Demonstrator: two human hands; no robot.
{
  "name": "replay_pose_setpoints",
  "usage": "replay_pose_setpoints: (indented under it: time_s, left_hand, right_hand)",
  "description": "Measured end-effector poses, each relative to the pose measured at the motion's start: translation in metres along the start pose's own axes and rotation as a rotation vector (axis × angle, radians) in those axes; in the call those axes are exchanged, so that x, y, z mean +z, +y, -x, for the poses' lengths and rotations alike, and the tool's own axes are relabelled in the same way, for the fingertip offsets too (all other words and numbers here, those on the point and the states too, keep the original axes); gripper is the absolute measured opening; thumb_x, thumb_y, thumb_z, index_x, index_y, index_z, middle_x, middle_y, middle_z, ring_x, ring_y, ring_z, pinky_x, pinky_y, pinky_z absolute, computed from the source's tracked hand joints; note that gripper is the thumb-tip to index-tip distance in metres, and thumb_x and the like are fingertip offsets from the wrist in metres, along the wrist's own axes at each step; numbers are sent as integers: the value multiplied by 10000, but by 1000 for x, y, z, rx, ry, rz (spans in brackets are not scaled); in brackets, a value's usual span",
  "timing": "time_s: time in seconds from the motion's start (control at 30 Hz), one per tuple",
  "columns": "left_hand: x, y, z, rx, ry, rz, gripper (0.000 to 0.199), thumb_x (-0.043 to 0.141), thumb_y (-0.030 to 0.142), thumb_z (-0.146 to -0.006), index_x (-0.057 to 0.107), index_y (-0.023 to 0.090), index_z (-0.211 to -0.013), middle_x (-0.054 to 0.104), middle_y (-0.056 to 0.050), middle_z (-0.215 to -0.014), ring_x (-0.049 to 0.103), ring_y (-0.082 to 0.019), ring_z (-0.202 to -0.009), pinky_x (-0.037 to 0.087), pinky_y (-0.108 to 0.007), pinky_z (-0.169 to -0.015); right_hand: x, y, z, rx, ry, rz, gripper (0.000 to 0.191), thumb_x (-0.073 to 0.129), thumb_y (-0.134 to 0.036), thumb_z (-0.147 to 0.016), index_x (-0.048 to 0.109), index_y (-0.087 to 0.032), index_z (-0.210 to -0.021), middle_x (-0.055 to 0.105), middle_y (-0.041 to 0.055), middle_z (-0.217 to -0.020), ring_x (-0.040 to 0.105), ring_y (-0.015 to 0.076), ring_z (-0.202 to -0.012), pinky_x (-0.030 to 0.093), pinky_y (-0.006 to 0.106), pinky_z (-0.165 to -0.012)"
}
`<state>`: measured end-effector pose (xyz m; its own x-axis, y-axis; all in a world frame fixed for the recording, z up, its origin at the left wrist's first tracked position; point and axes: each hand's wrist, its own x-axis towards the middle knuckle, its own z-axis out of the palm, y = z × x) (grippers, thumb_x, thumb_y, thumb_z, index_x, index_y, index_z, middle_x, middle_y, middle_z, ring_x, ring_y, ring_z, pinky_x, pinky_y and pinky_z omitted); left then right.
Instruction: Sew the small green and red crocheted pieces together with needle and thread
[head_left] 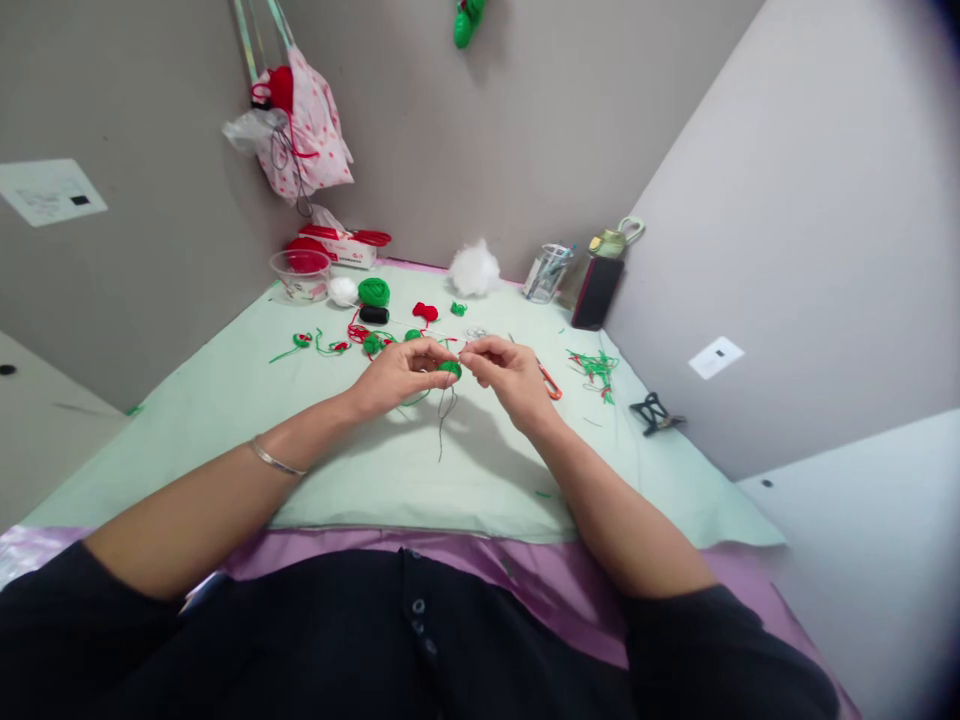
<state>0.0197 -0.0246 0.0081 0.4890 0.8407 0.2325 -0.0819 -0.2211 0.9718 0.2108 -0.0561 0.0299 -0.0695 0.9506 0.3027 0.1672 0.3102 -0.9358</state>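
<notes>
Between the thumb and fingers of my left hand [397, 372] is a small green crocheted piece [450, 369]. My right hand [510, 374] is closed in a pinch right beside it, fingertips nearly touching the piece. Whatever those fingertips hold is too small to make out. A dark thread [441, 430] hangs from the green piece in a loose loop down over the table. Just behind my left hand lie a green crocheted ball [373, 344] and a tangle of red yarn [359, 330].
Behind the hands are a green yarn ball [373, 292], white stuffing [474, 268], a red crocheted piece [426, 312] and a plastic tub [301, 275]. To the right lie an orange cutter [550, 382], yarn scraps [596, 372], a phone [598, 292] and a black stand [655, 413]. Walls enclose the table.
</notes>
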Motion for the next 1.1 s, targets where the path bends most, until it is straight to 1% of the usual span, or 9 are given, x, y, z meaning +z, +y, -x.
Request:
replay_pose_setpoints:
  time_s: [0.17,0.23,0.4,0.47,0.57,0.7,0.83,0.93,1.1]
  left_hand:
    - [-2,-2,1,-34,-21,-25,331,870,361,-692,723,180,-927,714,-42,-812,662,-177,-742,484,-309,-676]
    - [-3,-4,1,-46,-52,-24,325,863,363,-701,714,180,-923,713,-40,-798,666,-174,-733,485,-309,-679]
    - [-5,-1,1,-71,-127,-96,282,814,374,-753,702,189,-935,706,-29,-745,653,-166,-683,434,-280,-592]
    - [-6,1,1,-80,-159,-116,272,809,368,-755,698,191,-930,712,-32,-736,657,-169,-679,425,-273,-574]
    - [-9,4,1,-107,-181,-128,286,815,370,-741,695,187,-926,721,-40,-751,671,-177,-700,431,-270,-575]
    - [-11,8,1,-155,-211,-144,312,817,373,-736,690,178,-944,714,-35,-778,687,-180,-743,474,-278,-630]
    - [-13,10,1,-159,-264,-161,311,803,358,-759,680,174,-977,700,-26,-807,682,-168,-776,490,-275,-672]
    - [-15,8,0,-135,-280,-193,289,809,344,-751,681,173,-945,683,-22,-813,652,-150,-745,453,-251,-625]
    - [-17,7,0,-129,-251,-146,303,828,329,-735,708,180,-970,685,-22,-844,632,-140,-753,459,-254,-650]
  right_hand:
    - [-21,-5,-10,29,198,-250,290,785,-423,-720,634,-202,-831,670,5,-803,468,82,-583,345,216,-476]
    - [-30,-7,-13,69,216,-350,356,799,-454,-711,570,-210,-834,693,8,-837,458,67,-539,306,204,-436]
    - [-37,-12,-13,282,-53,-411,354,779,-448,-776,525,-203,-798,494,-78,-562,301,46,-408,250,204,-390]
    - [-42,-14,-15,289,-74,-445,305,759,-395,-825,527,-200,-792,383,-105,-524,254,45,-400,244,199,-385]
    - [-58,-19,-20,236,76,-534,254,697,-297,-906,497,-211,-776,283,-116,-522,202,49,-389,244,182,-360]
    - [-80,-23,-24,163,273,-666,242,562,-205,-1000,465,-212,-778,274,-115,-514,215,45,-367,271,142,-341]
    - [-85,-23,-24,147,298,-777,252,555,-148,-1003,457,-199,-776,267,-124,-499,234,25,-351,248,108,-340]
    - [-88,-21,-25,136,321,-792,276,590,-140,-987,446,-197,-759,252,-128,-497,235,19,-344,248,108,-344]
    - [-93,-21,-25,103,359,-779,261,584,-139,-980,471,-190,-750,259,-124,-492,250,23,-348,260,107,-348]
